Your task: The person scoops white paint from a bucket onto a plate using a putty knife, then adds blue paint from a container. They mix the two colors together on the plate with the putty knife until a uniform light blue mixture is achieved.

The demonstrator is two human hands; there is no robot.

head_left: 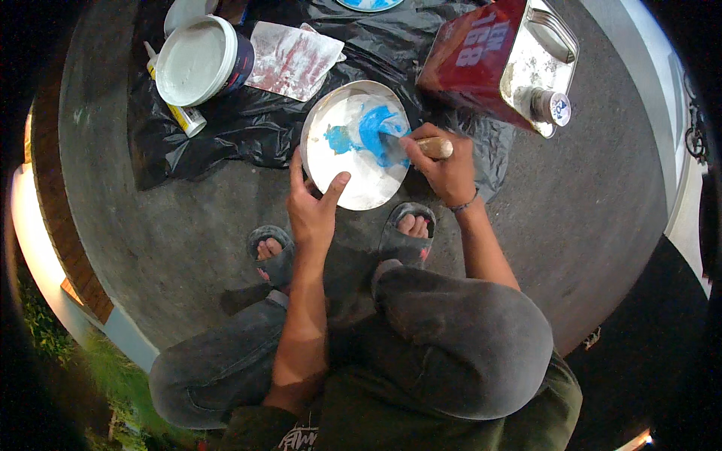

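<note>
My left hand (310, 218) grips the near left rim of a shallow round white dish (368, 194), its thumb over the edge and its fingers along the side. In my right hand (451, 179) is a putty knife (435, 147) with a pale wooden handle. Its blade lies in a bright blue paste (374, 124) smeared across the right half of the dish; blur and paste partly hide the blade. A smaller blue-green patch (339, 140) sits at the dish's middle left.
Beyond the dish, black plastic sheeting (248, 139) covers the ground. On it are an open white-rimmed tub (197, 60), a yellow tube (188, 119), smeared flat sheets (292, 60) and a large red metal can (474, 60). My sandalled feet (410, 225) flank the near side.
</note>
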